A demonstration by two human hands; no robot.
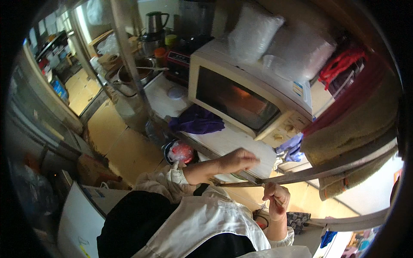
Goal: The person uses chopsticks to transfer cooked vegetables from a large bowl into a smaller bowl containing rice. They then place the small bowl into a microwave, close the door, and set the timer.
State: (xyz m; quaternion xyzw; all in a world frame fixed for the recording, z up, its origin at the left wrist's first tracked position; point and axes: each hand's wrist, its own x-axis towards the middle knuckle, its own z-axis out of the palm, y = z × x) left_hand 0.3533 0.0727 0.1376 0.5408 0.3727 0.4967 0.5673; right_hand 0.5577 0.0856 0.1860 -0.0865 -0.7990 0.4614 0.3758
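My left hand point(239, 160) is over the front edge of the white countertop point(206, 142), before the microwave. Its fingers are curled and blurred; whether they hold anything cannot be told. Lower right, my right hand point(277, 197) is closed around a thin, pale stick-like thing point(278, 202), whose kind is unclear. The cream microwave oven point(238, 96) has its door shut, with an orange glow behind the glass. A dark purple cloth point(198, 120) lies before it on the counter.
Two filled plastic bags point(253, 34) top the microwave. To the left are a pot point(135, 72) with a utensil across it and an electric kettle point(155, 22). A bin point(180, 152) holding red plastic stands below the counter. Towels point(351, 138) hang at right.
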